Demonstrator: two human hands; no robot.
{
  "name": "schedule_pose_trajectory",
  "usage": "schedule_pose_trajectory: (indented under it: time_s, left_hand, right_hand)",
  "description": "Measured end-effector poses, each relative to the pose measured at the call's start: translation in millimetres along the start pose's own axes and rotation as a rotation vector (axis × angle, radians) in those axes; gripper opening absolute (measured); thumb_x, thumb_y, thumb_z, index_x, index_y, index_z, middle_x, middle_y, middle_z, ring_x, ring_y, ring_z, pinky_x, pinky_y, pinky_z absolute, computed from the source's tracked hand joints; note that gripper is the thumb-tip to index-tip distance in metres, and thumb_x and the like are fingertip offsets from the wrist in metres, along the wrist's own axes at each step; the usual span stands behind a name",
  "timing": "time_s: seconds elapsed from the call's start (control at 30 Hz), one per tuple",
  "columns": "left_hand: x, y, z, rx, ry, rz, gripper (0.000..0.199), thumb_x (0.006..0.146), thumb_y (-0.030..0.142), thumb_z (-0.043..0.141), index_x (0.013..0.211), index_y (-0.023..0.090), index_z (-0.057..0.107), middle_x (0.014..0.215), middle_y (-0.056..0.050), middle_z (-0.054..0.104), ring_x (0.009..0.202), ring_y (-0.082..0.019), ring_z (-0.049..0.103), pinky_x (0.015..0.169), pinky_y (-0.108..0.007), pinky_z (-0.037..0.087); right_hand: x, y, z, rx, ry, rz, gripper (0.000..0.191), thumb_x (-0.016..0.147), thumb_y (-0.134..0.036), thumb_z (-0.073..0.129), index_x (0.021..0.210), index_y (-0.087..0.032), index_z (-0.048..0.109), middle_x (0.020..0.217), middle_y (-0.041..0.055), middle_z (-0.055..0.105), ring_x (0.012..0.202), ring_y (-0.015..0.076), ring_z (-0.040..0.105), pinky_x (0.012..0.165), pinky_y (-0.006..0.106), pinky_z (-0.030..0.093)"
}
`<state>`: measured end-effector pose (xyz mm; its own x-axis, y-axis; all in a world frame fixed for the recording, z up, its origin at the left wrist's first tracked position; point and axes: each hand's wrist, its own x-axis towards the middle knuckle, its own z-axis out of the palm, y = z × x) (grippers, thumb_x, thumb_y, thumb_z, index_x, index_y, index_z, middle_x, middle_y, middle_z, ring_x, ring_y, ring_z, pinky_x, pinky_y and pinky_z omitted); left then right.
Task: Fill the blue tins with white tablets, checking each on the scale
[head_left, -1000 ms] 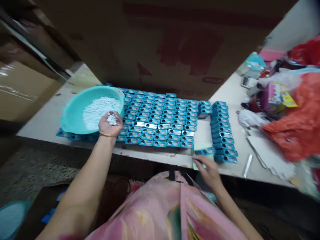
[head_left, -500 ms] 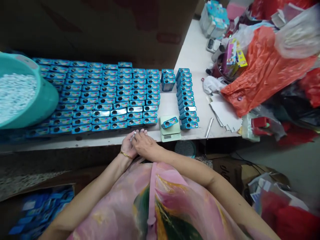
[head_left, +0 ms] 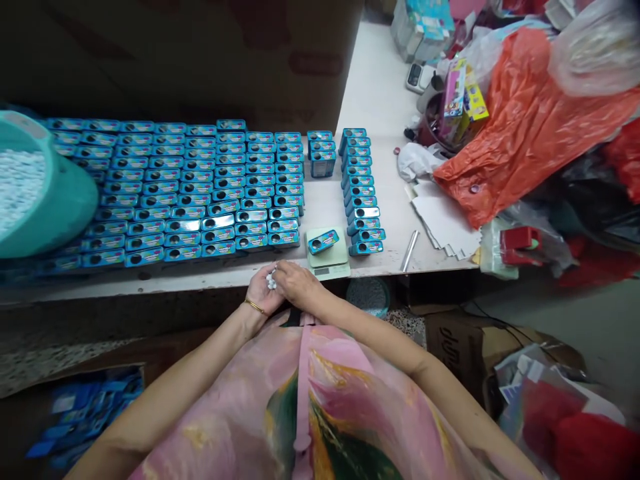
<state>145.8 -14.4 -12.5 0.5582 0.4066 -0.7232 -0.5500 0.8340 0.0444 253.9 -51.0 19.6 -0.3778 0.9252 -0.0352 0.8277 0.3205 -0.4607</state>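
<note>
My left hand (head_left: 261,292) is cupped palm up at the table's front edge, holding a small heap of white pellets (head_left: 271,281). Over that palm, my right hand (head_left: 296,283) has its fingers bent together at the pellets; what they pinch is too small to make out. Just right of my hands, a pale green scale (head_left: 327,267) bears one small blue tin (head_left: 323,241) lying at a slant. Rows of similar blue tins (head_left: 219,248) stand to the left, and a single column of tins (head_left: 367,248) stands right of the scale.
A teal bucket (head_left: 75,200) of white pellets stands at the far left. Right of the tins lie a metal tube (head_left: 410,251), white cards (head_left: 443,217) and an orange plastic bag (head_left: 510,133). Below the table are another pellet container (head_left: 369,295) and a box with blue pieces (head_left: 93,407).
The view has shifted slightly right. My right hand has moved off part of my left palm, so the white pellets there now show more.
</note>
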Motion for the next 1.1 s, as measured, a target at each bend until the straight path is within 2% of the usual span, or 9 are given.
schedule_pose_trajectory:
  time_s: [0.13,0.23,0.33,0.43,0.53,0.63,0.83,0.97,1.1]
  left_hand:
    - [1,0,10.3,-0.065,0.04,0.079,0.02,0.08,0.013,0.042,0.072,0.009,0.059,0.061,-0.006,0.063,0.059,-0.014,0.063,0.062,-0.026,0.054]
    - [0,1,15.9,-0.08,0.092,0.138,0.018,0.079,0.011,0.043,0.069,0.011,0.058,0.071,-0.011,0.066,0.075,-0.02,0.065,0.07,-0.033,0.054]
    - [-4,3,16.0,-0.072,0.125,0.142,0.016,0.077,0.012,0.046,0.069,0.01,0.059,0.081,-0.016,0.067,0.09,-0.026,0.062,0.075,-0.039,0.053]
    - [-9,4,12.8,-0.069,0.14,0.149,0.016,0.077,0.012,0.047,0.068,0.009,0.059,0.08,-0.016,0.067,0.089,-0.026,0.062,0.077,-0.038,0.053]
    - [-14,5,9.9,-0.057,0.145,0.165,0.016,0.077,0.011,0.047,0.068,0.009,0.059,0.078,-0.015,0.067,0.087,-0.025,0.063,0.077,-0.037,0.053]
    - [-18,6,8.3,-0.054,0.147,0.177,0.015,0.077,0.011,0.047,0.069,0.009,0.06,0.078,-0.015,0.067,0.086,-0.024,0.063,0.076,-0.037,0.053]
    - [-19,7,2.5,-0.048,0.189,0.132,0.012,0.075,0.009,0.049,0.071,0.01,0.06,0.077,-0.014,0.067,0.082,-0.023,0.064,0.071,-0.034,0.055]
    - [-17,4,-2.1,-0.061,0.234,0.105,0.011,0.075,0.008,0.049,0.072,0.011,0.059,0.075,-0.013,0.067,0.079,-0.022,0.065,0.067,-0.033,0.055]
    - [-18,4,0.1,-0.063,0.252,0.108,0.013,0.075,0.008,0.048,0.073,0.012,0.059,0.074,-0.012,0.066,0.077,-0.021,0.065,0.068,-0.035,0.055]
  right_hand:
    - [-7,23,-11,0.193,0.202,0.005,0.016,0.084,-0.017,0.042,0.091,-0.014,0.056,0.093,0.0066,0.055,0.086,0.0139,0.051,0.074,0.024,0.043]
    - [-11,50,-24,0.274,0.363,0.13,0.015,0.081,-0.014,0.044,0.088,-0.015,0.058,0.088,0.0055,0.056,0.087,0.0133,0.051,0.077,0.024,0.042]
    - [-12,76,-28,0.228,0.363,0.262,0.014,0.079,-0.013,0.047,0.084,-0.016,0.06,0.084,0.0049,0.057,0.081,0.0141,0.053,0.072,0.024,0.042]
    - [-10,90,-22,0.162,0.308,0.303,0.015,0.079,-0.014,0.048,0.083,-0.017,0.062,0.085,0.0052,0.058,0.08,0.0153,0.054,0.072,0.025,0.043]
    - [-8,95,-16,0.163,0.311,0.303,0.016,0.081,-0.017,0.047,0.087,-0.018,0.063,0.086,0.0053,0.06,0.083,0.0164,0.056,0.074,0.026,0.043]
    - [-10,94,-16,0.251,0.373,0.286,0.019,0.082,-0.018,0.046,0.092,-0.018,0.062,0.089,0.0049,0.062,0.086,0.0156,0.057,0.078,0.025,0.043]
    - [-24,80,-11,0.422,0.467,0.256,0.021,0.084,-0.019,0.043,0.092,-0.02,0.062,0.09,0.0038,0.064,0.088,0.0134,0.058,0.08,0.025,0.044]
    - [-23,80,-5,0.39,0.497,0.295,0.02,0.083,-0.018,0.043,0.089,-0.018,0.062,0.09,0.0053,0.063,0.088,0.0132,0.057,0.081,0.026,0.043]
    - [-22,91,-17,0.332,0.467,0.335,0.021,0.083,-0.02,0.044,0.095,-0.018,0.061,0.092,0.0052,0.063,0.088,0.0142,0.057,0.08,0.027,0.044]
